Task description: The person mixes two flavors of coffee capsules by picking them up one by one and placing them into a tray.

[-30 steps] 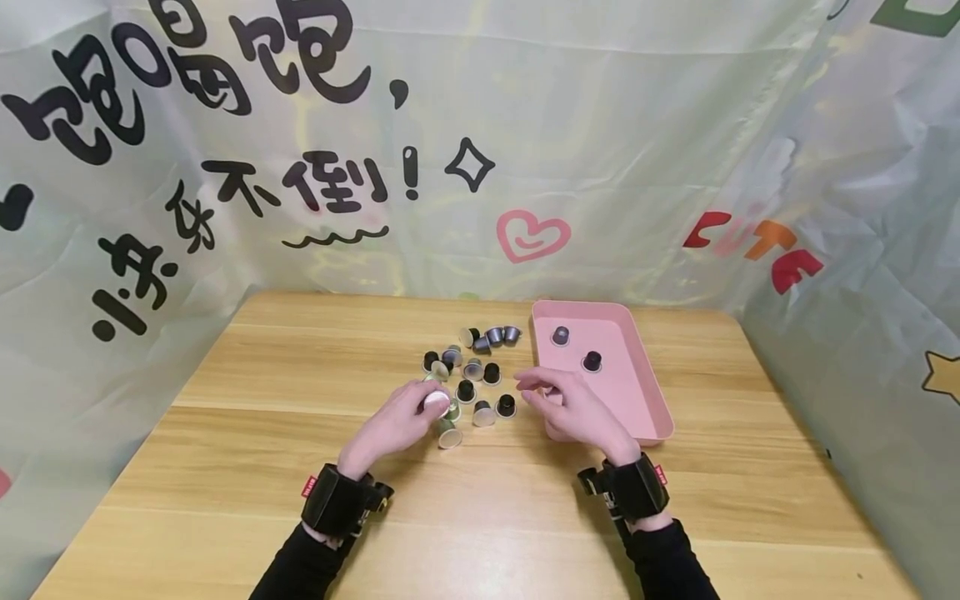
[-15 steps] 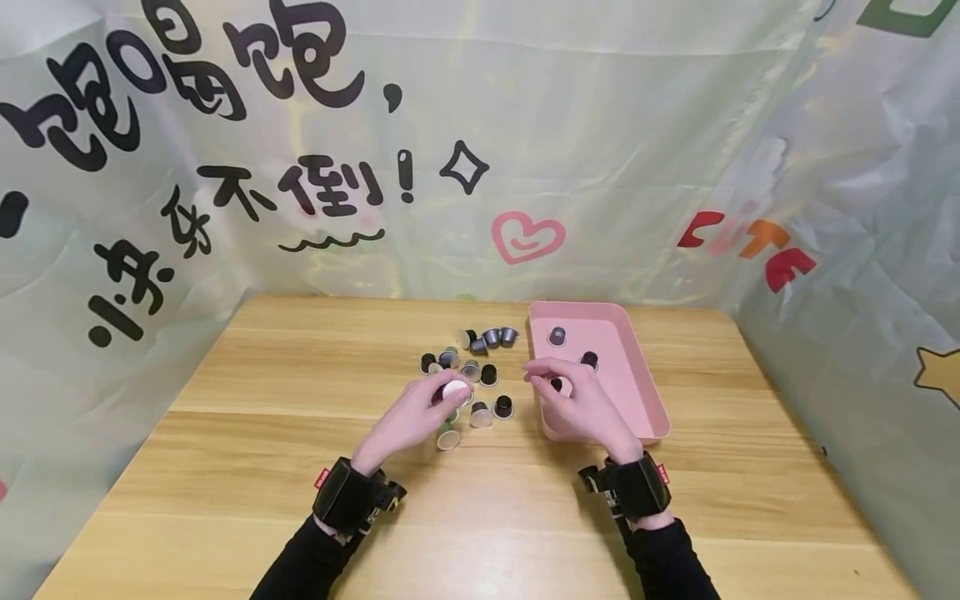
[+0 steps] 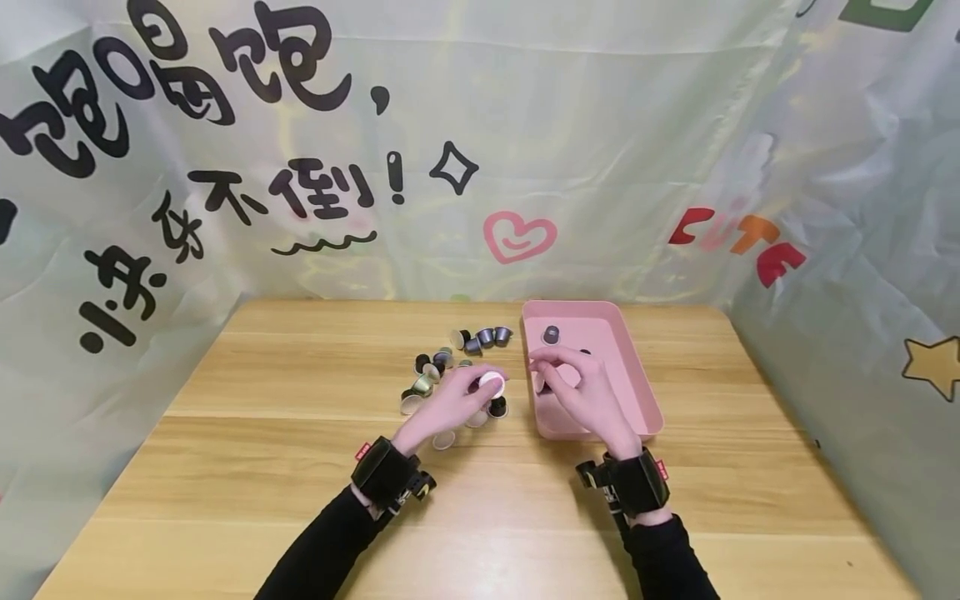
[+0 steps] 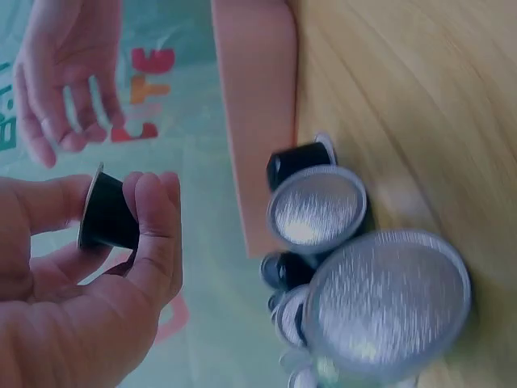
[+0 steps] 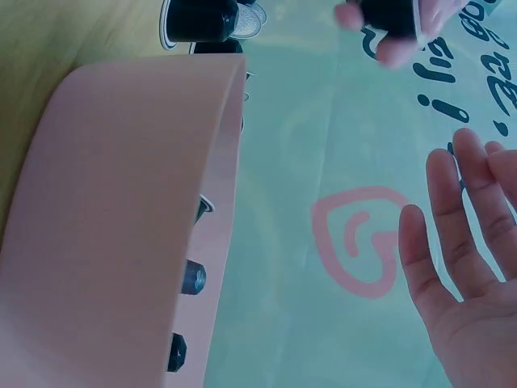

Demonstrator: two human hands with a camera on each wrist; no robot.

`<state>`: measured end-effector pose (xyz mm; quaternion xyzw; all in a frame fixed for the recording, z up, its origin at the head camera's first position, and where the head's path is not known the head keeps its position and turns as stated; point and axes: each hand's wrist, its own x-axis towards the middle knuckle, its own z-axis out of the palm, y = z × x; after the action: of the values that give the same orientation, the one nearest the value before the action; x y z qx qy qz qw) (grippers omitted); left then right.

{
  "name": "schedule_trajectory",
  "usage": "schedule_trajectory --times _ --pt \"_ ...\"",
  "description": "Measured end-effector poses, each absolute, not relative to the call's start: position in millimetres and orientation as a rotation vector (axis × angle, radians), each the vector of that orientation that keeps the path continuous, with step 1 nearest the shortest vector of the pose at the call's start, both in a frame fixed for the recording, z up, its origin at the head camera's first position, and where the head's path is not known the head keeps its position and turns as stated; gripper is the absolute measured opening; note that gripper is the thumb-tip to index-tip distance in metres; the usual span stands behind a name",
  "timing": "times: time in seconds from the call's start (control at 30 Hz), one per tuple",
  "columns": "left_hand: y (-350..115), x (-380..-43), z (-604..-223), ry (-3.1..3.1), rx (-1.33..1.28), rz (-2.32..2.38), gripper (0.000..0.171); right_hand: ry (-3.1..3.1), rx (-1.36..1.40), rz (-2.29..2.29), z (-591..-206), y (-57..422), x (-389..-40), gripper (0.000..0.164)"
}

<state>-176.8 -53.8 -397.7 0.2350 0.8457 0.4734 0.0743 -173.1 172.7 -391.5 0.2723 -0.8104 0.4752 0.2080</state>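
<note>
My left hand (image 3: 461,398) pinches a black coffee capsule (image 4: 111,212) between thumb and fingers, raised above the table just left of the pink tray. Its pale round lid (image 3: 492,382) faces up in the head view. My right hand (image 3: 583,385) hovers over the tray (image 3: 626,392), fingers spread and holding nothing, as the right wrist view (image 5: 477,267) shows. Inside the tray lie a purple-grey capsule (image 3: 551,334) and a capsule (image 3: 542,383) partly covered by my right hand; a dark one (image 5: 178,352) also shows there.
Several loose capsules lie left of the tray, among them a green one (image 3: 422,384), a black one (image 3: 497,407) and a purple-grey row (image 3: 486,337) at the back. Printed cloth (image 3: 600,167) hangs behind the wooden table (image 3: 300,400).
My left hand has lifted the capsule and carried it right, toward the tray. A further capsule has come to show in the tray beneath my right hand, which has hardly moved.
</note>
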Motion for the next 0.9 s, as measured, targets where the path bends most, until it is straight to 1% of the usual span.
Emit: schedule_trajectory --times 0.33,0.57,0.9 --pt "-23 -192 -399 2.362 0.68 1.487 0.033 -2.226 0.722 1.351 -390 171 -172 0.017" --pt "-3 -202 -401 2.374 0.647 1.529 0.03 -2.157 0.719 1.346 -393 172 -173 0.017" --pt "9 -210 -405 2.4 0.498 1.481 0.037 -2.11 0.661 1.368 -392 170 -173 0.018"
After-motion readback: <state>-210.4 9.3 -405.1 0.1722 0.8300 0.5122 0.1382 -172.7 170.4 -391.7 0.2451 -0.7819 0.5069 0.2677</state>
